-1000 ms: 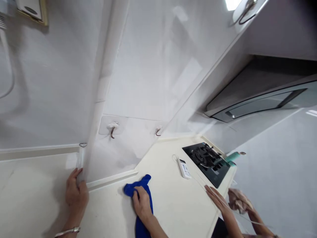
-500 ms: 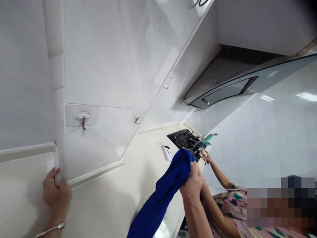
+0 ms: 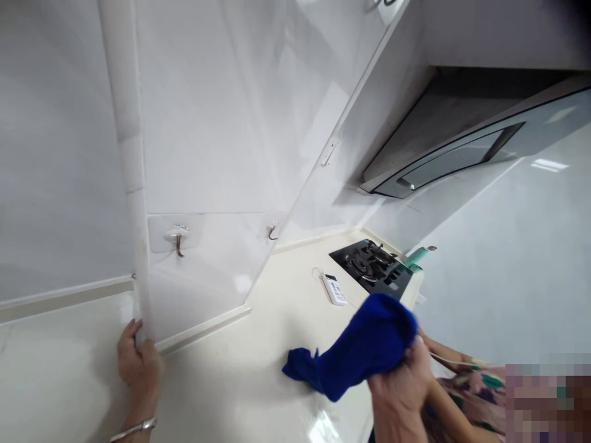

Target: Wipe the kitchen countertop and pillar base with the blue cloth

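Note:
A blue cloth point(image 3: 364, 351) is gripped at its right end by my right hand point(image 3: 404, 375), raised above the counter; its left end droops towards the pale surface. At the left, my left hand point(image 3: 138, 363), with a silver bangle on the wrist, is curled at the foot of a white vertical pipe point(image 3: 138, 240). Its thumb and forefinger are around the pipe's lower end, and the palm side is partly hidden. A white power strip point(image 3: 333, 290) lies on the counter beyond the cloth.
Another person's arm point(image 3: 455, 409) and floral clothing are close by my right hand. A black gas hob point(image 3: 369, 264) is set in the counter point(image 3: 221, 375) beneath a range hood point(image 3: 452, 135). Green cylinders point(image 3: 418, 257) stand behind the hob. Wall hooks point(image 3: 179, 243) project above the counter.
My right hand has lifted the blue cloth off the counter and swung it rightward. The left hand stays at the pipe. The view shifted, and another person's clothing has come into sight.

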